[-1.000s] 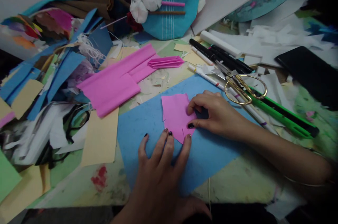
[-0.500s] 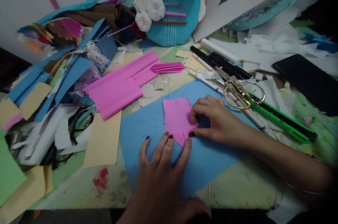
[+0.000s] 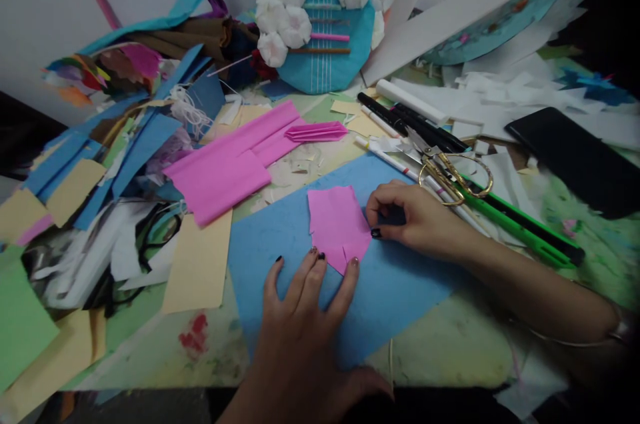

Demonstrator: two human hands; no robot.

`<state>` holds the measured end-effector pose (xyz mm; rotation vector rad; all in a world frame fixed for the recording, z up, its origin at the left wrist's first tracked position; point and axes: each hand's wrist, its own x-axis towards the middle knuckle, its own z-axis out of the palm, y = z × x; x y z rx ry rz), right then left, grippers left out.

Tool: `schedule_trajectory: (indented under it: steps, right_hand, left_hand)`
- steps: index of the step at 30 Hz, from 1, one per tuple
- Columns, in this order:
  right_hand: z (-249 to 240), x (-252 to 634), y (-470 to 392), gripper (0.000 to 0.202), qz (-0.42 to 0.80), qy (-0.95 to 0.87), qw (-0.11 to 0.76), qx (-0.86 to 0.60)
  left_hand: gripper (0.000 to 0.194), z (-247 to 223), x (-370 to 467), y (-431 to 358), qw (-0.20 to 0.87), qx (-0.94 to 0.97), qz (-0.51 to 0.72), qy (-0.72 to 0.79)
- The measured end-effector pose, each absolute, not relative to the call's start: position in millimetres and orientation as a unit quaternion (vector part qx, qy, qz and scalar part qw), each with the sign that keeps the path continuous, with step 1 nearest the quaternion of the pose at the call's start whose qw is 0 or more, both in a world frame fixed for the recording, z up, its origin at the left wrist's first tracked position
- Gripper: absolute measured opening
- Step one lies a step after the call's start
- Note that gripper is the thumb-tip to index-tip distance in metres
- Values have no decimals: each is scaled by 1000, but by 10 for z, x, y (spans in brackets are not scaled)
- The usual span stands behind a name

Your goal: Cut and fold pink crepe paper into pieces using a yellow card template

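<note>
A small piece of pink crepe paper (image 3: 336,221) with a slit in its lower edge lies on a sheet of blue paper (image 3: 280,224). My left hand (image 3: 307,317) has its fingers spread, their tips resting along the paper's lower edge. At the right corner of the pink piece, my right hand (image 3: 407,219) is closed in a pinch, thumb and forefinger on the paper's edge. A larger folded pink crepe sheet (image 3: 225,177) sits behind to the left, with a narrow pleated pink strip (image 3: 317,131) beside it.
Gold-handled scissors (image 3: 443,174), a green cutter (image 3: 525,227), black markers (image 3: 400,119) and a black phone (image 3: 575,157) are on the right. Paper scraps (image 3: 83,257) crowd the left. A blue paper guitar (image 3: 327,44) with white flowers stands at the back.
My right hand has shifted slightly right and up, from over the pink piece to its right corner. My left hand stays in place on the lower edge. The view has moved a little.
</note>
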<state>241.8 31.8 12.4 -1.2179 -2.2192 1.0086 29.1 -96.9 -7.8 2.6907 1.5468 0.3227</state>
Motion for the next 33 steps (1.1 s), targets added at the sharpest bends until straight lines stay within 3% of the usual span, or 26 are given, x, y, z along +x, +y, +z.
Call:
schedule_trajectory:
  steps: [4, 10, 33]
  right_hand:
    - [116, 2426, 264, 10, 356, -811, 239, -398]
    - [120, 2324, 208, 12, 262, -851, 148, -431]
    - [127, 2303, 224, 15, 271, -839, 140, -450]
  left_hand:
    - [100, -29, 281, -936, 19, 869, 60, 492]
    - [102, 71, 374, -896, 21, 861, 71, 504]
    - [102, 30, 312, -967, 29, 866, 105, 489]
